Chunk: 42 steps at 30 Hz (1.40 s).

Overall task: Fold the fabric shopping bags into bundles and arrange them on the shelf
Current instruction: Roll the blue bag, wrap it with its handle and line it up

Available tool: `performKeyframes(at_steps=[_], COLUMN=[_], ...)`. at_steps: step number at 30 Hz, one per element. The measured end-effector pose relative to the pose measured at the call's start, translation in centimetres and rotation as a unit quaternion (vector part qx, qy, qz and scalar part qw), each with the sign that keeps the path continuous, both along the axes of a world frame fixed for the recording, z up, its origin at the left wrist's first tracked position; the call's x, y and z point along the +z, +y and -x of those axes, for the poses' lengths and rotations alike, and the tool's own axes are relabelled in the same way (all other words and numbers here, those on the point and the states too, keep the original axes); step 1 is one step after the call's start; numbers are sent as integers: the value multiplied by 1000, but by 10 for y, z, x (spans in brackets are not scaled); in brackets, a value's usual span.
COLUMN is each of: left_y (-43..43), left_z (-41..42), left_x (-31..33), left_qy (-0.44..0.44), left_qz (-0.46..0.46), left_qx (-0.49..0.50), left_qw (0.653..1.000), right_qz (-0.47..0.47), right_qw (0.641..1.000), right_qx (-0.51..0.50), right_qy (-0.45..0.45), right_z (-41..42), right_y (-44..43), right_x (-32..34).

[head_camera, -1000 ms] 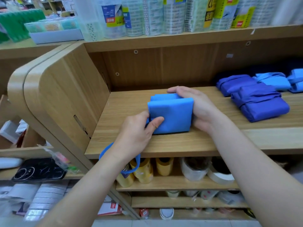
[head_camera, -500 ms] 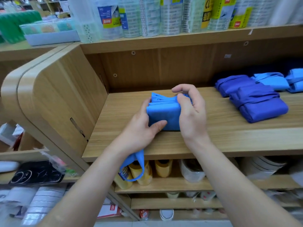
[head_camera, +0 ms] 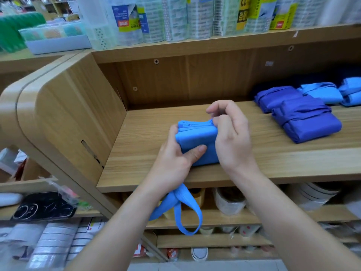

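Note:
A folded light blue fabric bag (head_camera: 197,141) stands on edge on the wooden shelf (head_camera: 254,165), near its front. My left hand (head_camera: 175,163) grips its left side, thumb across the front face. My right hand (head_camera: 230,133) curls over the bag's right top corner, fingers pinching the folded layers. The bag's blue handle strap (head_camera: 183,210) hangs in a loop below my left wrist, in front of the lower shelf. Two dark blue bundles (head_camera: 304,122) and two light blue bundles (head_camera: 330,92) lie wrapped on the same shelf at the right.
The shelf's curved wooden side panel (head_camera: 64,118) closes off the left end. Rolls of packaged goods (head_camera: 195,16) stand on the top board. Tape rolls (head_camera: 230,200) fill the shelf below. Phone cases (head_camera: 43,208) lie on a lower rack at left.
My right hand has moved from flat behind the bag to over its right top corner, fingers now curled on the layers. The handle strap has dropped lower under my left wrist.

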<state>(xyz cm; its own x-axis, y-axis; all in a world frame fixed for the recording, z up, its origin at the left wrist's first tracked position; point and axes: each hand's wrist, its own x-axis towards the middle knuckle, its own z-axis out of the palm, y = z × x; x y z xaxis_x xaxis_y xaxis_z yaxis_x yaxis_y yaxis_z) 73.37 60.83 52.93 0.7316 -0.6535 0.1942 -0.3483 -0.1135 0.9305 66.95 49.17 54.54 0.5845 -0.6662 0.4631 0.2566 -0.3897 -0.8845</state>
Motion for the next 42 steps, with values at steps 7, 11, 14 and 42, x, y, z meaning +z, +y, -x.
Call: performKeyframes(at_steps=[7, 11, 14, 42], left_y=[1, 0, 11, 59], left_z=[8, 16, 11, 65], left_x=[5, 4, 10, 47], left_qy=[-157, -123, -167, -517], left_qz=[-61, -73, -163, -14], left_qx=[-19, -8, -23, 28], left_qw=[986, 990, 972, 855], right_qz=[474, 571, 583, 493], right_qw=[785, 723, 701, 784], right_qx=[65, 86, 87, 102], right_qy=[394, 379, 401, 362], right_z=[34, 30, 32, 74], right_y=[-19, -12, -20, -57], right_x=[48, 55, 57, 61])
